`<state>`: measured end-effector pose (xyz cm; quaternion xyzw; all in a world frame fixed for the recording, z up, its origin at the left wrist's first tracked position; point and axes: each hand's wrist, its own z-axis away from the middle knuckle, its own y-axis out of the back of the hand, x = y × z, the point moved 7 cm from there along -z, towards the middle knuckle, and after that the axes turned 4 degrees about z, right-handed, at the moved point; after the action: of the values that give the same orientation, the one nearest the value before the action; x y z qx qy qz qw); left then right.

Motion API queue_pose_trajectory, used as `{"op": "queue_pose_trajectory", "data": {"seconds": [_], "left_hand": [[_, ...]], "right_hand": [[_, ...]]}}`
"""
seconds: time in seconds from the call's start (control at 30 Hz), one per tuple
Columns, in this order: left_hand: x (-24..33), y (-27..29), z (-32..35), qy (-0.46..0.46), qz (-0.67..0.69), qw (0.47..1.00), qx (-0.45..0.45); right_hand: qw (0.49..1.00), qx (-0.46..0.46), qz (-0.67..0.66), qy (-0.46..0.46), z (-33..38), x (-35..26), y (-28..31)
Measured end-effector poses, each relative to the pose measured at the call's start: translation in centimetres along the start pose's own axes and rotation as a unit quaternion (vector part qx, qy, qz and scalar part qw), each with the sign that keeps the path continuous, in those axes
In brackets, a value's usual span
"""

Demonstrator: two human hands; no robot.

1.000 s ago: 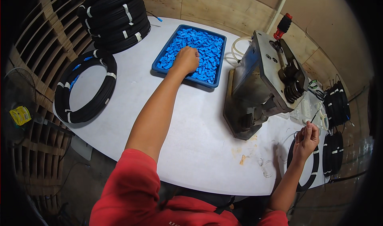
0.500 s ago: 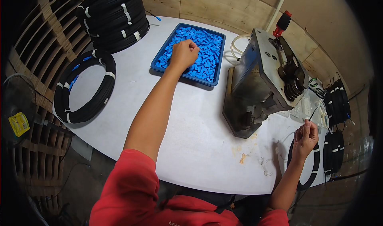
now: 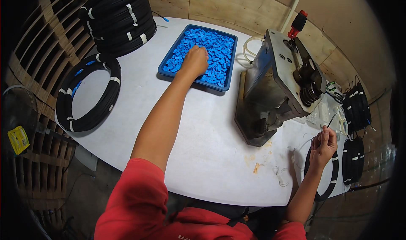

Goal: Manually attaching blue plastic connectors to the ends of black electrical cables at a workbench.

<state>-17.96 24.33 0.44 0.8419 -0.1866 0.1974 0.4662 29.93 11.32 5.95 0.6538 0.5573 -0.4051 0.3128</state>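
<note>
Currently, one person in red sleeves [image 3: 141,187] at the near edge of a white table [image 3: 211,155], both arms out, hands well apart. Left hand [image 3: 195,62] knuckles up, fingers curled down, over a heap of small blue plastic pieces [image 3: 218,49]; from where I stand, cannot tell whether it grips one. Pieces fill a shallow blue tray [image 3: 217,87] set toward the table's far edge, near its middle.

Right hand [image 3: 324,147] raised near the right end, thumb and fingers pinched on a thin dark cable end [image 3: 331,121], tip pointing up and away. Below that hand, a black cable coil [image 3: 335,169] with white ties, at the table's right end.

Between tray and right hand, a heavy metal machine [image 3: 277,77] with a red-and-black handle [image 3: 298,23]; a pale hose [image 3: 245,50] loops behind it. Far left corner: a stack of black coils [image 3: 120,26]. Along the left edge, one separate black coil [image 3: 111,92], white-tied, bits of blue on its inner side.
</note>
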Motion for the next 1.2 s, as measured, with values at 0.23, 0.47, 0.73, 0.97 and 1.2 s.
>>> {"op": "queue_pose_trajectory", "data": {"seconds": [0.23, 0.47, 0.73, 0.97, 1.2], "left_hand": [[0.7, 1.3, -0.1, 0.046, 0.133, 0.989, 0.033], [1.7, 1.6, -0.2, -0.011, 0.137, 0.990, 0.027], [0.7, 1.4, -0.5, 0.009, 0.174, 0.984, 0.042], [0.4, 1.8, -0.3, 0.041, 0.215, 0.975, 0.044], [0.6, 2.3, -0.2, 0.049, 0.251, 0.965, 0.065]], "right_hand": [[1.000, -0.004, 0.010, 0.004, 0.0, 0.0, 0.1], [1.000, 0.000, 0.012, 0.006, 0.0, -0.1, -0.1], [1.000, -0.005, 0.010, 0.008, 0.0, 0.0, -0.4], [1.000, -0.003, 0.011, 0.006, 0.1, 0.0, -0.5], [1.000, 0.002, 0.027, 0.012, 0.0, -0.3, -0.5]]}}
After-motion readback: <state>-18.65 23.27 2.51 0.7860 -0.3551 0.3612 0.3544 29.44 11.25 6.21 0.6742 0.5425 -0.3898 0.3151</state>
